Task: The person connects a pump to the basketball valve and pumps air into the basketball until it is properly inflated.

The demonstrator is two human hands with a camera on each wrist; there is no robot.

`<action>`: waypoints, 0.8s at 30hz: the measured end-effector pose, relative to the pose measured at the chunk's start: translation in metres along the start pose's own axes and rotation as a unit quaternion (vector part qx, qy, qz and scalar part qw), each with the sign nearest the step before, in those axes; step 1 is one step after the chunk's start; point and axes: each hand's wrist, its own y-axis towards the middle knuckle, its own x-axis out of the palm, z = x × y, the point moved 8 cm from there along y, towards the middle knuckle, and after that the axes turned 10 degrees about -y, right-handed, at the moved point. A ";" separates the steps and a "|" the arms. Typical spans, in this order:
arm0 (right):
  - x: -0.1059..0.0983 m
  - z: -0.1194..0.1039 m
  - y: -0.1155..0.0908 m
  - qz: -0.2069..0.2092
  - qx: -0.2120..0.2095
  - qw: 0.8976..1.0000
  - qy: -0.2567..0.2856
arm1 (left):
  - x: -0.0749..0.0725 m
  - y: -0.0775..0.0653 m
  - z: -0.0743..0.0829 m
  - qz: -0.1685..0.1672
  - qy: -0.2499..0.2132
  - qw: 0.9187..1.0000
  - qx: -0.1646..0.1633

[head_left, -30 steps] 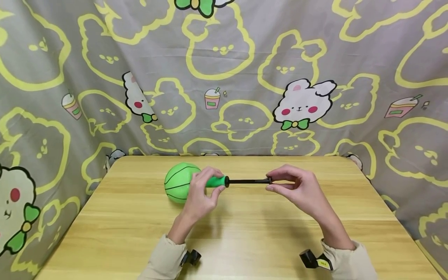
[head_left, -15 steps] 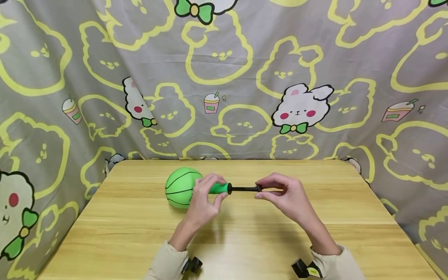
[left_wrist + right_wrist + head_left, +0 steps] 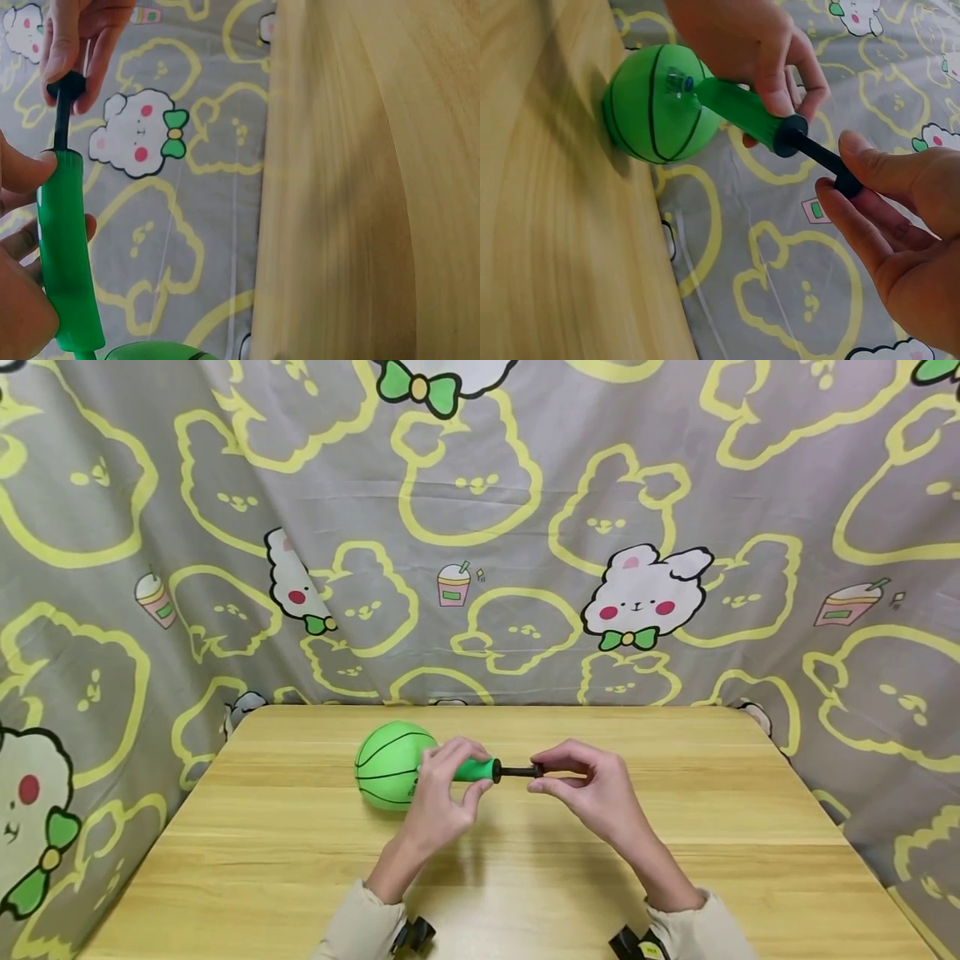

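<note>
Pump (image 3: pixel 739 111): lying roughly level between ball (image 3: pixel 388 764) and right hand (image 3: pixel 588 789), apparently meeting the ball at its narrow end.
Rod (image 3: pixel 821 154): showing far less length than a second ago; sliding inward, probably nearing the end of a stroke.
Right hand: pinching the knob (image 3: pixel 847 186), drawing nearer the left hand (image 3: pixel 447 789).
Left hand: gripping the pump, apparently bracing against the push.
Ball: sitting on or just over the table (image 3: pixel 225 860), cannot tell which.

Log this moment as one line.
left hand: grips pump barrel; right hand: pinches plunger handle; rod: partly out; green ball: at barrel's far end
</note>
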 end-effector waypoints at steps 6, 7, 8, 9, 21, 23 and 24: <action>0.008 0.001 -0.001 0.008 -0.005 1.000 0.002 | 0.005 -0.002 0.000 -0.002 0.002 1.000 -0.001; 0.010 0.001 -0.001 0.008 -0.005 1.000 0.003 | 0.006 -0.002 0.000 -0.004 0.003 1.000 -0.002; 0.012 0.002 -0.001 0.007 -0.005 1.000 0.004 | 0.008 -0.003 0.000 -0.007 0.003 1.000 -0.003; 0.013 0.002 -0.002 0.006 -0.005 1.000 0.002 | 0.009 -0.004 0.001 -0.010 0.003 1.000 -0.004; 0.014 0.003 -0.004 -0.050 -0.013 0.999 0.006 | 0.016 -0.006 0.002 -0.037 0.002 0.999 -0.011; 0.013 0.001 -0.003 -0.060 -0.017 0.998 0.007 | 0.017 -0.005 0.001 -0.039 0.001 0.999 -0.008; 0.012 0.000 -0.003 -0.064 -0.018 0.998 0.008 | 0.017 -0.005 0.001 -0.041 0.001 0.999 -0.007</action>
